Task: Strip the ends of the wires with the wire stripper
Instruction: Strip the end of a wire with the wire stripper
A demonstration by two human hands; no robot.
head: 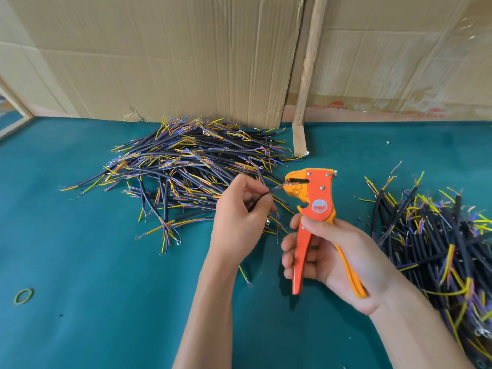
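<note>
Head | orange wire stripper (yellow trim) gripped by right hand | left hand fingers pinch black wire

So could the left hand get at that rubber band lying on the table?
Probably yes: the rubber band lies alone on bare green table, nothing blocking. But the left hand pinches a wire now.
</note>
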